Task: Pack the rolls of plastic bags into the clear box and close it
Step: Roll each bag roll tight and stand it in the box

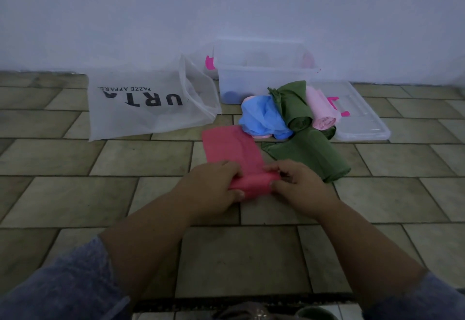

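Rolling the red bag (236, 153) well in front of the clear box (251, 85), the left hand (214, 186) and right hand (302, 183) pinch its rolled end with curled fingers. Next, probably, the flat tail needs rolling up.

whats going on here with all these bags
A person grips the rolled end of a red plastic bag with the left hand and right hand, apparently rolling it up on the tiled floor. Blue bags, green bags and a pink roll lie piled by the open clear box; its lid lies on the floor beside them.
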